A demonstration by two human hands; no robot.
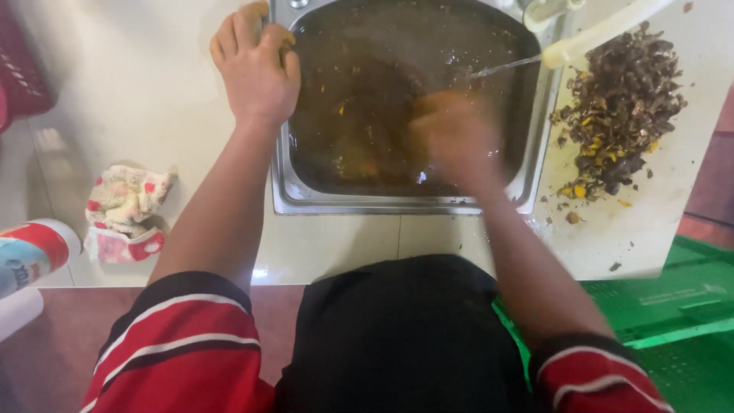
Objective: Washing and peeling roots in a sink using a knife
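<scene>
A steel sink (284, 191) is full of dark brown water with yellow and orange bits floating in it. My left hand (255, 65) rests on the sink's left rim near its far corner, fingers curled over the edge. My right hand (451, 134) is low over the water in the middle of the basin, blurred by motion, so I cannot tell whether it holds anything. A thin stream of water (501, 67) runs from a pale hose end (581, 42) at the right into the basin.
A heap of dark peelings with yellow scraps (619, 107) lies on the white counter right of the sink. A crumpled patterned cloth (122, 210) lies at the left, with a red and white container (34, 248) beside it. A green crate (665, 306) stands at the lower right.
</scene>
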